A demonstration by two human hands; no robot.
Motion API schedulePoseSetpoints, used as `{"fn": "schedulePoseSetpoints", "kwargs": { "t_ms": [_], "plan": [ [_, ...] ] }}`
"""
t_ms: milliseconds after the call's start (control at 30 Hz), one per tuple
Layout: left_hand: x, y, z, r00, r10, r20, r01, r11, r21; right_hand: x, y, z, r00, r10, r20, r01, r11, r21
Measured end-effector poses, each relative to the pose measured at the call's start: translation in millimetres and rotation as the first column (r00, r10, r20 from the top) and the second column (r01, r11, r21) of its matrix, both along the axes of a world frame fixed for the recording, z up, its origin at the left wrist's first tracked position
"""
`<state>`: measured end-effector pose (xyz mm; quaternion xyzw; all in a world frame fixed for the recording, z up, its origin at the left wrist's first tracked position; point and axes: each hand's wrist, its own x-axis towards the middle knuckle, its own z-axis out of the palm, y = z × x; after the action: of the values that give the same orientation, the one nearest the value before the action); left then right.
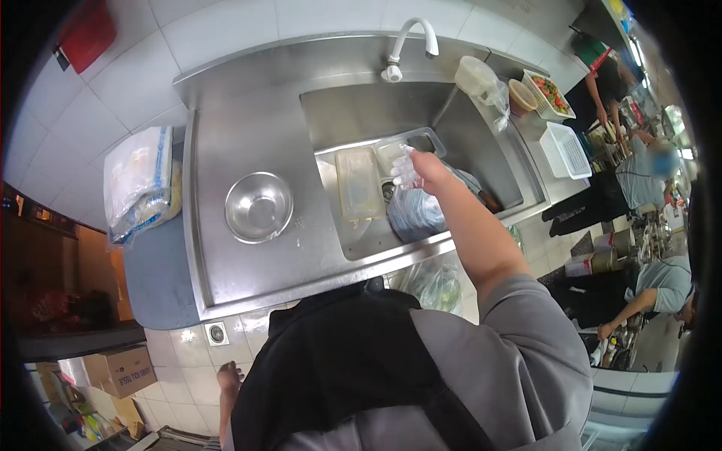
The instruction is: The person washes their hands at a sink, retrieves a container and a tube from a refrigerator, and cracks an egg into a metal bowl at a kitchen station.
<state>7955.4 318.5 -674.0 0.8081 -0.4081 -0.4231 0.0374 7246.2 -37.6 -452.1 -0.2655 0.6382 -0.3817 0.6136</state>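
My right hand (415, 171) reaches over the steel sink (361, 113), its fingers coated in something white, spread apart and holding nothing. Under and beside it lies a bluish-white plastic bag or cloth bundle (417, 214). A rectangular, yellowish translucent container (359, 184) rests in the sink to the left of that hand, and a clear container (425, 141) sits behind it. Low at the left of my body hangs my left hand (230, 373), away from the sink, with loosely bent fingers and no object visible in it.
A steel bowl (259, 207) stands on the drainboard, below and left of the faucet (410, 45). Baskets (565, 150) and tubs line the right side. Packed bags (143, 180) lie at left, a cardboard box (120, 371) below. Several people work at far right.
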Motion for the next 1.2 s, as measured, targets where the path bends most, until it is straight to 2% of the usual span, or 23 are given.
{"fn": "schedulePoseSetpoints", "kwargs": {
  "t_ms": [33, 167, 233, 267, 300, 333, 367, 400, 567, 633, 733, 800, 867, 900, 933, 967, 1000, 1033, 1067, 1100, 1133, 1167, 1200],
  "plan": [
    [-44.1, -37.5, 63.2, 0.907, 0.398, -0.139, -0.406, 0.913, -0.037, -7.4, -12.9, -1.6, 0.999, -0.033, 0.008, 0.034, 0.998, -0.049],
    [-79.1, -54.2, 71.3, 0.726, 0.653, -0.215, -0.677, 0.734, -0.055, -41.6, -95.7, -24.1, 0.991, -0.132, -0.012, 0.127, 0.976, -0.178],
    [-102.3, -30.4, 78.1, 0.655, 0.724, -0.215, -0.745, 0.667, -0.024, -55.2, -141.5, -33.8, 0.975, -0.195, 0.108, 0.216, 0.944, -0.248],
    [-131.7, -22.3, 99.5, 0.723, 0.685, -0.09, -0.687, 0.727, 0.008, -70.5, -171.3, -54.8, 0.966, -0.241, 0.096, 0.259, 0.916, -0.308],
    [-102.3, 37.4, 40.0, 0.98, 0.187, 0.073, -0.184, 0.982, -0.044, -86.3, -197.7, -75.0, 0.964, -0.218, 0.15, 0.259, 0.899, -0.354],
    [-90.5, 77.9, 3.9, 0.89, -0.281, 0.36, 0.334, 0.938, -0.092, -84.5, -200.6, -51.4, 0.953, -0.225, 0.203, 0.273, 0.927, -0.256],
    [-121.9, 98.5, 22.0, 0.965, 0.198, 0.173, -0.204, 0.979, 0.017, -89.3, -218.8, -55.8, 0.957, -0.221, 0.188, 0.264, 0.931, -0.251],
    [-128.2, 124.3, 12.8, 0.97, -0.092, 0.226, 0.05, 0.982, 0.183, -95.1, -232.8, -58.3, 0.961, -0.23, 0.151, 0.26, 0.939, -0.225],
    [-230.9, 199.9, 76.5, 0.913, 0.19, 0.362, -0.317, 0.889, 0.331, -122.0, -304.2, -98.2, 0.911, -0.066, 0.407, 0.204, 0.93, -0.305],
    [-250.1, 214.0, 90.1, 0.875, 0.236, 0.422, -0.387, 0.865, 0.319, -125.8, -317.5, -97.1, 0.943, -0.028, 0.332, 0.109, 0.968, -0.226],
    [-247.3, 217.7, 93.1, 0.808, 0.27, 0.523, -0.435, 0.873, 0.221, -107.8, -312.1, -82.0, 0.977, -0.117, 0.176, 0.154, 0.966, -0.209],
    [-220.3, 210.7, 88.4, 0.779, 0.365, 0.51, -0.373, 0.923, -0.09, -93.1, -295.5, -65.2, 0.979, -0.189, -0.081, 0.163, 0.952, -0.26],
    [-251.3, 102.3, 163.0, 0.574, 0.698, 0.428, -0.601, 0.714, -0.359, -112.6, -320.4, -94.5, 0.813, -0.162, -0.56, 0.033, 0.972, -0.233],
    [-223.6, 97.2, 159.8, 0.596, 0.763, 0.249, -0.646, 0.64, -0.415, -120.1, -323.6, -99.2, 0.687, -0.143, -0.712, -0.003, 0.98, -0.2],
    [-178.0, 102.3, 141.1, 0.626, 0.748, 0.218, -0.604, 0.643, -0.472, -106.5, -305.7, -74.6, 0.63, -0.135, -0.765, -0.015, 0.982, -0.186],
    [-184.9, 61.1, 167.6, 0.63, 0.747, 0.213, -0.593, 0.639, -0.49, -113.2, -302.5, -88.9, 0.607, -0.186, -0.773, -0.05, 0.961, -0.271],
    [-194.4, 19.8, 188.1, 0.616, 0.78, 0.11, -0.583, 0.544, -0.603, -120.1, -300.5, -104.7, 0.583, -0.24, -0.776, -0.087, 0.932, -0.353],
    [-192.3, -13.8, 204.5, 0.606, 0.788, 0.103, -0.586, 0.531, -0.612, -118.3, -286.2, -97.9, 0.422, -0.237, -0.875, -0.129, 0.94, -0.317],
    [-187.9, -43.9, 219.8, 0.68, 0.708, 0.19, -0.462, 0.616, -0.638, -120.5, -261.7, -103.8, 0.71, -0.23, -0.666, -0.085, 0.91, -0.406],
    [-191.1, -81.3, 232.3, 0.744, 0.662, 0.093, -0.388, 0.542, -0.746, -104.8, -245.3, -89.0, 0.926, -0.19, -0.326, -0.004, 0.859, -0.512],
    [-198.7, -112.9, 250.1, 0.788, 0.613, 0.06, -0.373, 0.551, -0.746, -104.2, -220.3, -68.1, 0.971, -0.173, 0.163, 0.203, 0.959, -0.198],
    [-231.4, -160.1, 281.6, 0.811, 0.572, 0.123, -0.309, 0.597, -0.741, -114.8, -222.3, -89.1, 0.924, -0.109, 0.367, 0.163, 0.979, -0.12],
    [-228.1, -189.7, 282.4, 0.891, 0.453, -0.001, -0.272, 0.532, -0.802, -122.4, -217.9, -100.3, 0.861, 0.018, 0.508, 0.071, 0.985, -0.156]
  ]
}}
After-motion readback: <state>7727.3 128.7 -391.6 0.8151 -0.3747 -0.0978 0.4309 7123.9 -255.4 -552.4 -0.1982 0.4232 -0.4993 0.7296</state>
